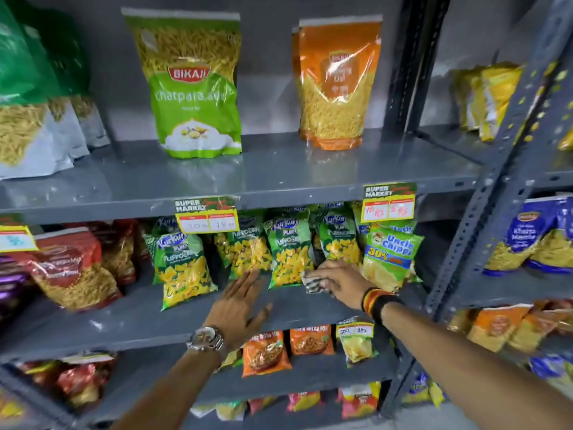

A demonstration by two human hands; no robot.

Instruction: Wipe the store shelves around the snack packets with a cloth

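Reaching over the grey metal middle shelf [130, 318], the person's right hand [336, 282] is pressing a small striped black-and-white cloth [311, 282] flat against the shelf surface, fingers curled loosely over it, with part of the cloth showing at the fingertips. The cloth is lying between a green Kurkure Puffcorn packet [290, 254] and a yellow-and-blue Uncle Chipps packet [389, 259], just beside the foot of each. A striped red, yellow and black band [376, 301] is circling the right wrist. The left hand [242, 305] is spread open with fingers extended and is gripping nothing; it is hovering over the bare front of the same shelf, its fingertips close to the row of Puffcorn packets, though contact cannot be confirmed. A silver metal wristwatch [206, 338] is sitting on the left wrist. On the upper grey shelf [279, 172], a tall green Bikaji pouch [192, 85] and a tall orange Bikaji pouch [336, 82] are standing upright, well apart. Yellow price tags [207, 217] are hanging from that shelf's front edge.
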